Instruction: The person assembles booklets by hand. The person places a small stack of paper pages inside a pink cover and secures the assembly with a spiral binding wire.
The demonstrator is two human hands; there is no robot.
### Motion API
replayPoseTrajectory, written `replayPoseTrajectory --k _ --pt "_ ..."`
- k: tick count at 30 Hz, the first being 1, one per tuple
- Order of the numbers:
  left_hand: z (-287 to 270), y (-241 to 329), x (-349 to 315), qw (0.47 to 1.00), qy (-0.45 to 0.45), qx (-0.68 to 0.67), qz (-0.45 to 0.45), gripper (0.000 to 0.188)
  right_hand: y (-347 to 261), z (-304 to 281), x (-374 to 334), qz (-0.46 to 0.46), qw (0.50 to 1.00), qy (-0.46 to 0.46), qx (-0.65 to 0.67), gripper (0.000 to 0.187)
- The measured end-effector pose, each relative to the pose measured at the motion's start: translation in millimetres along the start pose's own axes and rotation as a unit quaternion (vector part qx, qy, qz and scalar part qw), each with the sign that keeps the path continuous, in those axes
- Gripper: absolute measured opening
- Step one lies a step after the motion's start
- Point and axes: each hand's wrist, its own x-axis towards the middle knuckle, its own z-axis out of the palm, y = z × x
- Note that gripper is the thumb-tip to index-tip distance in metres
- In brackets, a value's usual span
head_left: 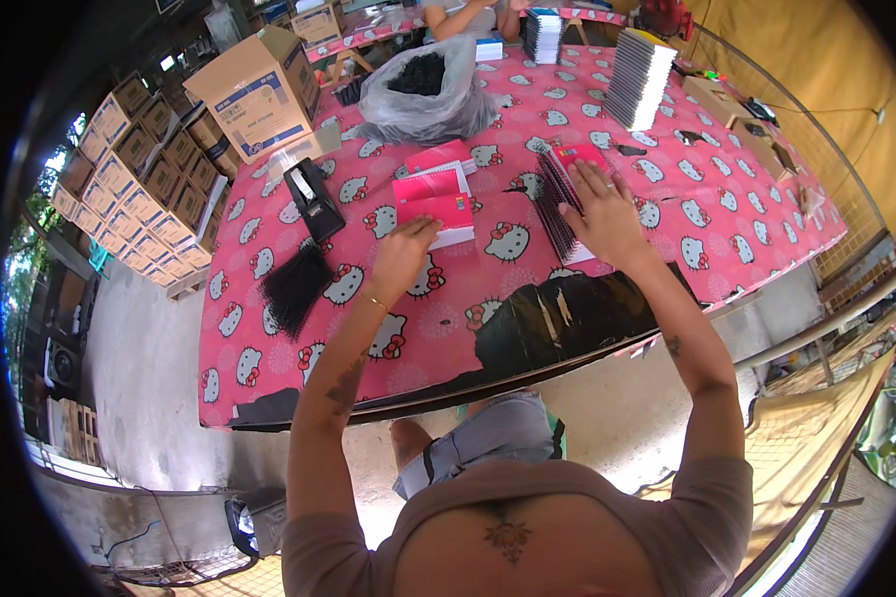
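Small pink-covered notebooks (434, 198) with white pages lie in an overlapping pile left of the table's middle. My left hand (406, 251) is at their near left corner, fingers together and closed on the edge of a pink notebook; its thumb is hidden. To the right is a row of black spiral-bound notebooks (558, 214), leaning over one another with a pink cover on top. My right hand (607, 214) rests on that cover, palm down and fingers spread. Loose black binding coils (298, 289) lie in a bunch near my left forearm.
A black tape dispenser (314, 199) stands left of the pink notebooks. Behind are a clear plastic bag (388, 104) of black coils and an open cardboard box (259, 99). A tall notebook stack (639, 80) stands far right. Another person (468, 18) sits across the table.
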Motion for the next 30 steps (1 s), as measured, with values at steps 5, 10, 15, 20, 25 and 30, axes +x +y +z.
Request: replayPoseTrajectory --k 5,10,15,20,25,30 --pt "-13 -1 7 0.996 -0.017 -0.077 -0.029 0.030 -8 10 0 0.008 0.999 -0.025 -0.024 0.063" --pt "-53 49 20 0.996 0.076 0.032 -0.030 0.035 -68 -24 -2 -0.022 0.973 0.090 0.212 0.067" --pt "-36 110 -35 0.992 -0.042 -0.064 -0.102 0.038 -130 70 -78 0.138 0.723 -0.063 0.674 0.061" --pt "-4 137 -79 0.841 0.231 -0.388 -0.296 0.050 -172 62 -83 0.235 0.592 -0.152 0.755 0.029" --pt "-53 15 -102 0.931 0.138 -0.007 -0.337 0.042 -156 62 -81 0.167 0.675 -0.146 0.704 0.021" --pt "-73 -70 -161 0.917 0.024 0.260 -0.302 0.030 -174 51 -75 0.194 0.651 -0.118 0.724 0.021"
